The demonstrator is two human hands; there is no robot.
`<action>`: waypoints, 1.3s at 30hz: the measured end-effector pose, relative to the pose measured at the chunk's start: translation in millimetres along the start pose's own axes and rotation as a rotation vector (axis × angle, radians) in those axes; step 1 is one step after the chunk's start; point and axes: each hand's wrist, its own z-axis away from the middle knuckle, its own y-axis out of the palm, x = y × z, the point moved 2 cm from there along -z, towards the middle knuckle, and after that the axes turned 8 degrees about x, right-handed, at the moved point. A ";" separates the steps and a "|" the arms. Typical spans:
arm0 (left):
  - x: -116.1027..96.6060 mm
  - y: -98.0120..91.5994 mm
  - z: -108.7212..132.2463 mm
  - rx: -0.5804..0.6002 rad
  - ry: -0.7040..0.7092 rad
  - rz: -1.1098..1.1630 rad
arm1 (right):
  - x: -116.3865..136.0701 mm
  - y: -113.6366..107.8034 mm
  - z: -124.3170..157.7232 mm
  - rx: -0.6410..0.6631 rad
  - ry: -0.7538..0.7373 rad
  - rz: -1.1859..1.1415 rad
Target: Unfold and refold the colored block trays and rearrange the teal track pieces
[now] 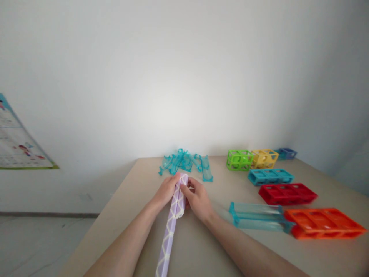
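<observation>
A long lavender snake puzzle (173, 227) with a white zigzag pattern runs from the bottom of the view up to both hands. Its far end is doubled, with a short piece lying alongside the long strip. My left hand (167, 189) closes on the far end from the left, fingers mostly hidden behind it. On the right side, my right hand (198, 198) grips the short piece, thumb on top and fingers curled beneath. A pile of clear teal plastic track pieces (180, 159) lies just beyond the hands.
Frame blocks stand on the right of the table (115, 227): green (239, 160), yellow (263, 158), dark blue (287, 153), teal (271, 176), red (288, 193) and orange (325, 223). A clear teal track (258, 216) adjoins the orange block. A poster (23, 142) hangs at left.
</observation>
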 end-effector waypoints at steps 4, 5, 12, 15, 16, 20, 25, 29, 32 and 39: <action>-6.0 -1.6 2.7 0.025 -0.067 0.005 | 4.7 -5.3 0.0 0.019 -0.143 0.210; -8.1 -2.0 4.2 0.069 -0.112 0.034 | 6.3 -7.4 -0.3 0.035 -0.193 0.263; -23.1 1.3 18.2 0.427 -0.318 0.294 | 16.2 -19.9 -0.6 -0.046 -0.514 0.533; -25.3 10.1 25.1 0.566 -0.382 0.335 | 15.9 -21.7 -0.6 -0.021 -0.571 0.489; -25.2 12.7 26.7 0.605 -0.399 0.348 | 15.0 -21.7 -0.6 -0.004 -0.584 0.471; -22.9 15.6 26.3 0.582 -0.374 0.396 | 10.2 -21.7 -1.2 -0.039 -0.568 0.433; -21.7 11.1 19.6 0.283 -0.197 0.252 | 9.7 -19.5 -2.2 -0.088 -0.473 0.609; -20.5 10.7 17.1 0.148 -0.065 -0.046 | 15.8 -19.2 -3.7 -0.084 -0.358 0.838; -16.7 9.9 15.8 0.129 -0.051 -0.105 | 20.7 -21.5 -5.6 0.024 -0.242 0.959; 0.6 11.7 18.1 0.319 -0.225 -0.250 | 24.5 -36.5 1.6 0.147 -0.042 1.064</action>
